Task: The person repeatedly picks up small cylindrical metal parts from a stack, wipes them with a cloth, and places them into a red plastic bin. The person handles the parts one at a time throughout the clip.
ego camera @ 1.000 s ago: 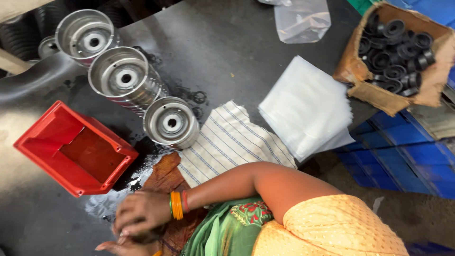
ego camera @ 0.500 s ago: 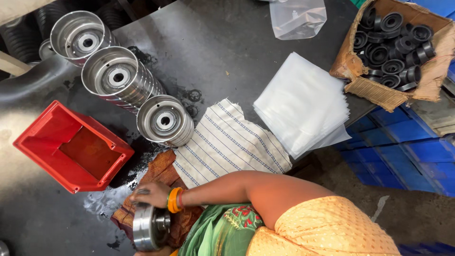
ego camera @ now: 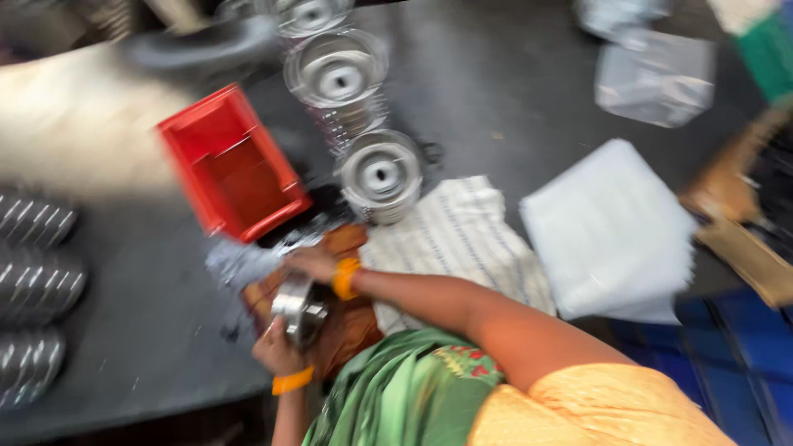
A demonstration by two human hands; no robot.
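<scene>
The frame is blurred by motion. A round silver metal hub [ego camera: 301, 310] sits over a brown cloth [ego camera: 351, 326] at the near edge of the dark table. My left hand [ego camera: 277, 351], with an orange bangle at the wrist, grips the hub from below. My right hand [ego camera: 312, 264], also with orange bangles, reaches in from the right and lies on the hub's upper edge. The hub hides the fingertips of both hands.
A red plastic bin [ego camera: 227, 165] lies just beyond my hands. Behind it stand stacks of silver hubs [ego camera: 382, 173], and more stacks [ego camera: 33, 281] lie far left. To the right are a striped cloth [ego camera: 458, 239], a white bag pile [ego camera: 607, 231] and a cardboard box [ego camera: 743, 223].
The view has swung, so everything sits further right in the frame. A second ago my hands were low on the cloth; now the metal hub is held between them, tilted on edge.
</scene>
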